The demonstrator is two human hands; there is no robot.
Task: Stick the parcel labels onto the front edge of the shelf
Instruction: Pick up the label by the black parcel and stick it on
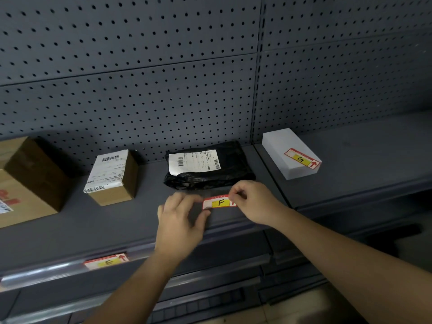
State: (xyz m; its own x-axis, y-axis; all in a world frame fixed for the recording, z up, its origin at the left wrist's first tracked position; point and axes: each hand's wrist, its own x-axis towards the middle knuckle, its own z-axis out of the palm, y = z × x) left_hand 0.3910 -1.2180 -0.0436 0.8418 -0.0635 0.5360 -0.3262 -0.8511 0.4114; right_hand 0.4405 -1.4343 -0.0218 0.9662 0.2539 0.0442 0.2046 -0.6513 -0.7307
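Note:
A red and yellow label marked F [219,203] hangs above the grey shelf [117,220], in front of a black plastic parcel [208,167]. My left hand [180,218] pinches its left end and my right hand [252,199] pinches its right end. Another label, marked E [106,261], is stuck on the shelf's front edge [46,271] to the left. A third label, marked G [302,158], lies on top of a white box [280,146] at the right.
A small brown box with a white shipping slip [112,176] and a larger cardboard box [28,181] stand on the shelf to the left. A perforated grey back panel [140,90] rises behind. Lower shelves [210,300] show beneath.

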